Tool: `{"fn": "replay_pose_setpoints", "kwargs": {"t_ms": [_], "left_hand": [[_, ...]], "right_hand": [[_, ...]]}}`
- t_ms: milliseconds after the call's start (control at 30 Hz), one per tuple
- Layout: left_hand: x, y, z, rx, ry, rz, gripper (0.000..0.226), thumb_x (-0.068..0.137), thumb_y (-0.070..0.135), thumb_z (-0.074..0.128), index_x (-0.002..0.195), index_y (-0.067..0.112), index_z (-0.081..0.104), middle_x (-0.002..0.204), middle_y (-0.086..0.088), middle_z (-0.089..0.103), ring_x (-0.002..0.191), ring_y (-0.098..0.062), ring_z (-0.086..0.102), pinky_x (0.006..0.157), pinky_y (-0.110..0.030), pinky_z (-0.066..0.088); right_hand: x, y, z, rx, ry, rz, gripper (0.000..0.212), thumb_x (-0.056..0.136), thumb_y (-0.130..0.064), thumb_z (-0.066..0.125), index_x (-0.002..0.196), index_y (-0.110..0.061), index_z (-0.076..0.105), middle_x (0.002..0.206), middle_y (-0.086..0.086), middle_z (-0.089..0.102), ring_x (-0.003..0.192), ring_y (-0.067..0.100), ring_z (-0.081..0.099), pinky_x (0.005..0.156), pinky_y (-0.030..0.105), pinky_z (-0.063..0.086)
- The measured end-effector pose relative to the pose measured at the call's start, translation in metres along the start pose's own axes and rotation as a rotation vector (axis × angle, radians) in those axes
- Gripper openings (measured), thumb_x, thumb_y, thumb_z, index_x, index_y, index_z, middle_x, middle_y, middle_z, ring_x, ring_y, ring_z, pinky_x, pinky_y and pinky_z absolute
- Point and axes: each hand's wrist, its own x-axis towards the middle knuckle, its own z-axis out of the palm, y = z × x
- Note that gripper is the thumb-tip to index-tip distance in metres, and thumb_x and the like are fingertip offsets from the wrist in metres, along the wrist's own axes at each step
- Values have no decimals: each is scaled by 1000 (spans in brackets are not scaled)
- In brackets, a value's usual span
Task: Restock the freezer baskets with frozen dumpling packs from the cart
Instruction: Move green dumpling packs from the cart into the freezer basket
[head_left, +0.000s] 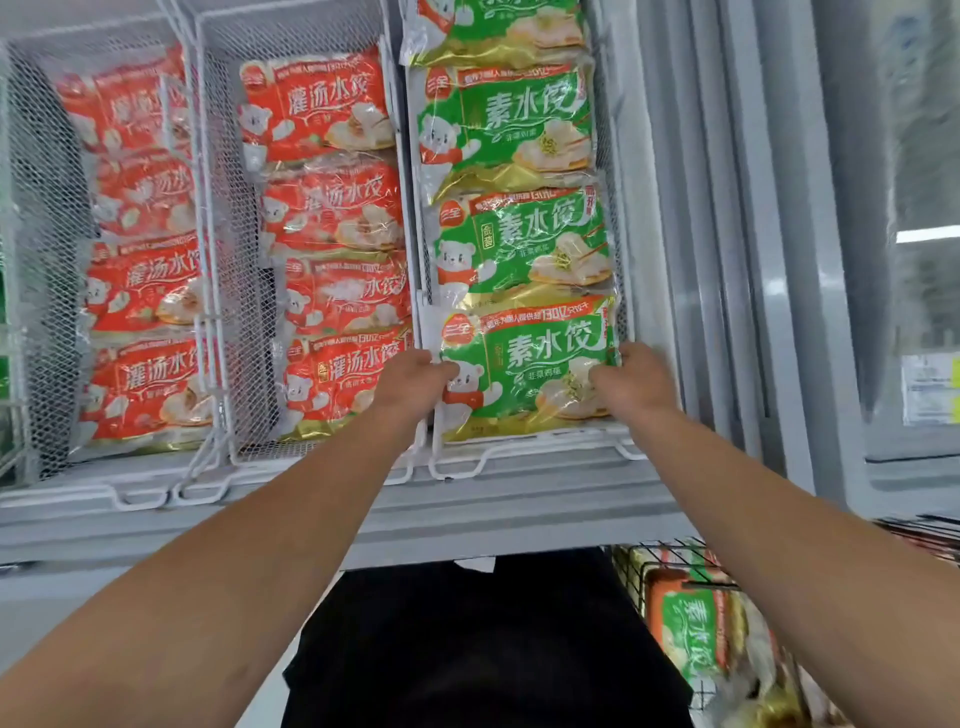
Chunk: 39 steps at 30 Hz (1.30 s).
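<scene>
Closest to you, down by your right arm, is the black wire cart (636, 571). A green dumpling pack (685, 631) stands on its edge inside it, well behind your fingers.

Both your arms reach forward over the grey freezer edge (519, 514). Your left hand (410, 376) and your right hand (636, 376) hold the nearest green pack (524, 374), one on each side. Your left fingers curl around the pack's left edge and pinch it. Your right fingers curl around its right edge and pinch it too. The pack lies flat between your two hands, at the near end of the right-hand white wire basket (540, 452).

Just past your fingertips lies a second green pack (524, 244), partly under the one you hold. Past that one are two more green packs (506, 124) in the same row, going away from you.

To the left of your left fingers is the middle basket (228, 291). It holds a row of red dumpling packs (343, 384). Further left, well away from your fingers, is another basket (31, 260) with more red packs (148, 384).

To the right of your right fingers are the grey sliding rails (727, 260) of the freezer.
</scene>
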Motion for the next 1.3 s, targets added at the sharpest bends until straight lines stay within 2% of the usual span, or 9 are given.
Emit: {"fn": "replay_pose_setpoints", "kwargs": {"t_ms": [67, 167, 333, 500, 667, 833, 967, 1133, 1300], "left_hand": [[-7, 2, -3, -16, -21, 56, 62, 92, 21, 67, 148, 11, 43, 151, -9, 46, 135, -28, 47, 113, -44, 40], [-17, -3, -13, -90, -90, 135, 64, 93, 17, 66, 151, 16, 40, 154, -4, 44, 137, -22, 45, 114, -42, 39], [-38, -14, -33, -45, -179, 260, 52, 93, 18, 64, 143, 12, 50, 146, -6, 51, 131, -24, 51, 112, -47, 41], [-63, -28, -41, 115, -234, 399, 49, 91, 20, 65, 139, 11, 56, 131, 2, 56, 122, -22, 55, 109, -45, 44], [-93, -36, -22, 260, -301, 543, 40, 93, 21, 65, 132, 13, 62, 123, -4, 67, 108, -21, 63, 103, -43, 50], [-132, -46, 25, 387, -369, 678, 34, 87, 20, 67, 120, 16, 69, 107, -2, 71, 101, -23, 67, 97, -43, 54], [-159, -66, 74, 581, -410, 787, 33, 86, 24, 69, 118, 16, 71, 112, -1, 72, 107, -20, 66, 99, -32, 49], [-199, -112, 138, 793, -482, 884, 33, 89, 24, 69, 120, 14, 70, 116, -2, 72, 111, -16, 65, 100, -30, 47], [-229, -157, 195, 945, -540, 889, 33, 87, 23, 70, 119, 16, 70, 113, 0, 72, 110, -16, 66, 103, -34, 48]], "right_hand": [[-12, 1, 2, -25, -6, -2, 51, 86, -19, 58, 137, -14, 52, 125, 7, 60, 112, 28, 58, 85, 29, 43], [-30, 6, 6, 29, 26, -20, 55, 92, -17, 56, 145, -10, 44, 143, 9, 52, 128, 28, 50, 87, 24, 34], [-79, 16, 18, 83, 169, -118, 51, 92, -19, 58, 141, -10, 49, 141, 9, 55, 128, 27, 51, 99, 29, 38], [-126, 34, 24, 137, 275, -170, 38, 93, -18, 59, 130, -12, 60, 134, 7, 60, 120, 25, 56, 85, 20, 34], [-173, 73, 23, 214, 367, -143, 30, 90, -16, 57, 119, -16, 65, 127, 6, 60, 113, 24, 57, 87, 23, 36], [-211, 145, 23, 306, 421, 8, 31, 88, -15, 58, 119, -14, 65, 121, 5, 66, 110, 24, 61, 93, 30, 45], [-234, 213, 23, 410, 476, 121, 28, 89, -15, 61, 116, -9, 67, 121, 8, 67, 114, 27, 59, 90, 28, 41], [-268, 316, 38, 470, 447, 235, 34, 92, -21, 59, 125, -12, 63, 130, 8, 63, 115, 27, 59, 85, 26, 39], [-294, 404, 54, 533, 432, 313, 33, 93, -23, 58, 125, -14, 61, 121, 5, 64, 90, 19, 54, 70, 27, 38]]}}
